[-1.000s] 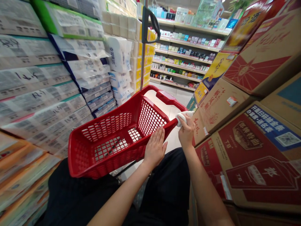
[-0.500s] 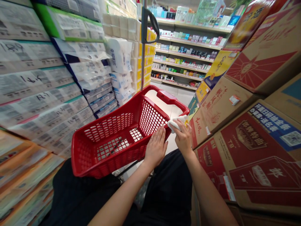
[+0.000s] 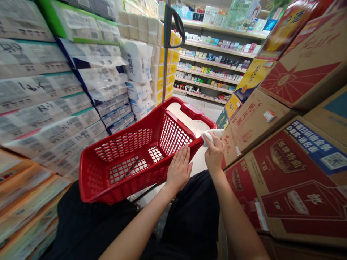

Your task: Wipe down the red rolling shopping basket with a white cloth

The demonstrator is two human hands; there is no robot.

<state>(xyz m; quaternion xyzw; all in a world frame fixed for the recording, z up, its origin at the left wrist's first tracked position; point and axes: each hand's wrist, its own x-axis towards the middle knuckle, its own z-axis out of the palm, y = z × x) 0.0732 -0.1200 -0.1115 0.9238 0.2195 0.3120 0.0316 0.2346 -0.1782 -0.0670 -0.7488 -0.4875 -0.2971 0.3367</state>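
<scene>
A red plastic shopping basket with perforated walls stands tilted in front of me, its inside bare. My left hand lies flat on the near rim, fingers stretched out and close together. In my right hand is a white cloth, pressed against the red rim where it runs toward the handle. A grey pull handle on a metal pole rises behind the basket.
Stacked packs of tissue paper wall off the left side. Cardboard cartons are piled close on the right. Shelves of small boxed goods stand beyond the tiled floor. My dark-clothed knees are under and beside the basket.
My right hand has slid the cloth a little to the right and up along the rim toward the handle. My left hand stays on the near rim.
</scene>
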